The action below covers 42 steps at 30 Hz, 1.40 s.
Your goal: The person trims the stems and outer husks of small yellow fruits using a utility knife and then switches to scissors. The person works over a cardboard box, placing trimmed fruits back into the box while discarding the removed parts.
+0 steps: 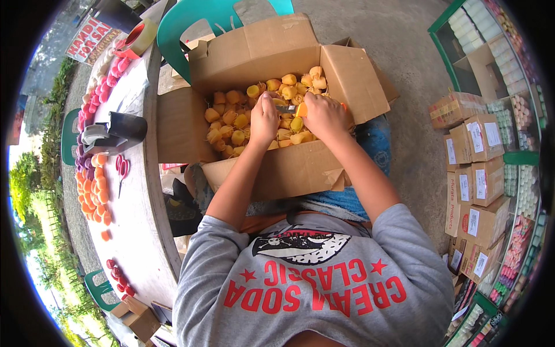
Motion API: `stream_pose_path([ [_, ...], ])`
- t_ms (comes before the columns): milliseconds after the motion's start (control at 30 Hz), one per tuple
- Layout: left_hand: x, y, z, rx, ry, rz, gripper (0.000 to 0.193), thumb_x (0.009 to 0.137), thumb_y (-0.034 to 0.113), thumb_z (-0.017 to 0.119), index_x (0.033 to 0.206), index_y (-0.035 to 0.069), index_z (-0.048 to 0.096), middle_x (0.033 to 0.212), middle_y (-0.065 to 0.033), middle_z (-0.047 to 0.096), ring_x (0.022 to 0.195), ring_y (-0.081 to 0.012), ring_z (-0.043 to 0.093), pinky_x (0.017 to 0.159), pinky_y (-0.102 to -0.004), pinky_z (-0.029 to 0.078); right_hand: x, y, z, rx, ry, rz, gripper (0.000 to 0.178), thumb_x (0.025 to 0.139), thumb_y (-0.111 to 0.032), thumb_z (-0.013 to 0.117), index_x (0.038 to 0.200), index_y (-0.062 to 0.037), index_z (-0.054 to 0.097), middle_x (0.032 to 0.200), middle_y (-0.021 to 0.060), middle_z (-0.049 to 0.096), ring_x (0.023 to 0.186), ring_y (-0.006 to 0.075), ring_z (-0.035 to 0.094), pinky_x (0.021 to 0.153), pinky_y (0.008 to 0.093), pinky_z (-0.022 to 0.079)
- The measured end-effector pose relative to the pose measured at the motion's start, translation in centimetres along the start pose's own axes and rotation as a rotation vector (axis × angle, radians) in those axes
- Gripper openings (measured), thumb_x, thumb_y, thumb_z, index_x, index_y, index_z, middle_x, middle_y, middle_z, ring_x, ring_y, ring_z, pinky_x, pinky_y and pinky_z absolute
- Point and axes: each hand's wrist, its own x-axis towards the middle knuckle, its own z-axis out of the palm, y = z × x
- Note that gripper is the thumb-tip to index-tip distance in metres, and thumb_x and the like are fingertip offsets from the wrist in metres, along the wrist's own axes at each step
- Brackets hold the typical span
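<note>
While right hand (326,120) has fingers closed on orange-handled metal tool (301,110), left hand (264,122) has fingers curled, can't tell on what; small yellow-orange bundles (238,137) fill open brown cardboard box (283,172), upper centre of frame.

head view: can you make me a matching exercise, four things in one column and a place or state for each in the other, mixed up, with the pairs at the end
Column one
1. scissors
2. box
3. turquoise chair
4. orange tool

Column two
A. in the right hand
B. at the top of the view, beyond the carton
C. lying on the white table
D. flaps open, with many yellow pieces inside

Right pairs: 1-C, 2-D, 3-B, 4-A
</note>
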Motion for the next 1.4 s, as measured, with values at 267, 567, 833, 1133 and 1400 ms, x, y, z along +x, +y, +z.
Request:
stream_pose_path([
  [267, 0.3, -1.5, -2.7, -0.261, 0.037, -0.181, 0.041, 0.098, 0.027, 0.026, 0.091, 0.002, 0.057, 0.069, -0.0067, 0.055, 0.061, -0.0151, 0.051, 0.060, -0.0300, 0.045, 0.5, 0.3, -0.1, 0.145, -0.033, 0.211, 0.015, 0.077, -0.018, 0.065, 0.080, -0.0065, 0.055, 0.073, 0.0133, 0.065, 0.069, 0.0318, 0.065, 0.059, 0.0419, 0.051],
  [567, 4.6, -2.2, -7.9, 1.137, 0.364, 0.320, 0.036, 0.086, 0.027, 0.053, 0.115, 0.005, 0.053, 0.108, -0.0204, 0.054, 0.097, -0.0414, 0.054, 0.084, -0.0477, 0.045, 0.7, 1.6, 0.5, 0.299, 0.050, 0.299, 0.019, 0.080, -0.023, 0.061, 0.077, -0.0052, 0.056, 0.071, 0.0161, 0.064, 0.069, 0.0369, 0.063, 0.061, 0.0467, 0.049],
  [833, 2.7, -6.9, 2.9, 1.073, -1.071, 0.001, 0.053, 0.082, 0.042, 0.065, 0.117, 0.004, 0.052, 0.113, -0.0191, 0.060, 0.103, -0.0349, 0.059, 0.085, -0.0422, 0.047, 0.7, 2.0, 0.7, 0.404, 0.012, 0.337, 0.020, 0.080, -0.023, 0.061, 0.080, -0.0039, 0.058, 0.072, 0.0188, 0.063, 0.071, 0.0395, 0.062, 0.063, 0.0472, 0.050],
  [1133, 3.5, -3.4, 1.1, 0.765, -0.966, 0.055, 0.047, 0.085, 0.038, 0.061, 0.116, 0.004, 0.053, 0.107, -0.0170, 0.062, 0.095, -0.0268, 0.060, 0.081, -0.0349, 0.048, 0.7, 2.5, 0.8, 0.496, 0.031, 0.343, 0.021, 0.082, -0.025, 0.059, 0.078, -0.0050, 0.056, 0.072, 0.0181, 0.064, 0.070, 0.0394, 0.062, 0.062, 0.0483, 0.049],
  [1400, 0.7, 1.9, -1.7, -0.196, -0.353, -0.299, 0.060, 0.096, 0.051, 0.028, 0.114, -0.001, 0.050, 0.102, -0.0121, 0.062, 0.090, -0.0210, 0.061, 0.074, -0.0332, 0.049, 0.6, 1.7, -0.2, 0.523, 0.007, 0.266, 0.018, 0.078, -0.021, 0.064, 0.078, -0.0058, 0.054, 0.071, 0.0153, 0.063, 0.068, 0.0363, 0.062, 0.059, 0.0451, 0.049],
])
